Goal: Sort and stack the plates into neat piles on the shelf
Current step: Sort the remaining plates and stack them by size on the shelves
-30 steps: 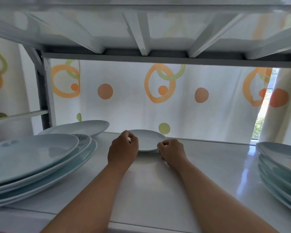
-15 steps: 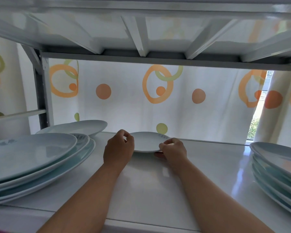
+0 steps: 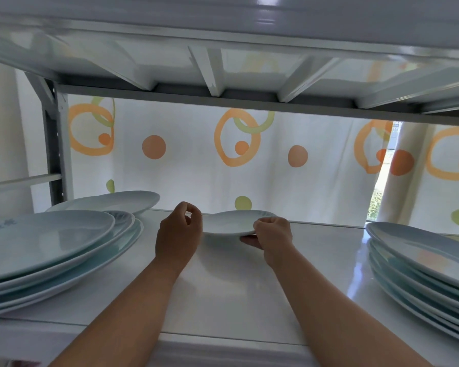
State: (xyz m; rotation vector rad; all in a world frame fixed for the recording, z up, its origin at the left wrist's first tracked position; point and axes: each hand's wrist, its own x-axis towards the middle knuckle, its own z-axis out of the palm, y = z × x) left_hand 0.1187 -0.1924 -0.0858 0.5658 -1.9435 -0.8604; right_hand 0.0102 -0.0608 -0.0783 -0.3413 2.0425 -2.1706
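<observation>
**Small plate between my hands at the back of the shelf**

My right hand [image 3: 273,238] grips the small plate [image 3: 236,222] by its near right rim, thumb on top and fingers tucked underneath. The plate sits mid-shelf, close to the back edge, in front of the spotted curtain [image 3: 196,168]. My left hand [image 3: 179,234] is curled at the plate's left rim; I cannot tell whether it actually holds the rim or only sits beside it. On the shelf [image 3: 236,287], a pile of large plates [image 3: 51,242] lies to my left with a single plate [image 3: 112,202] behind it. Another pile [image 3: 421,260] lies well apart on my right.
</observation>
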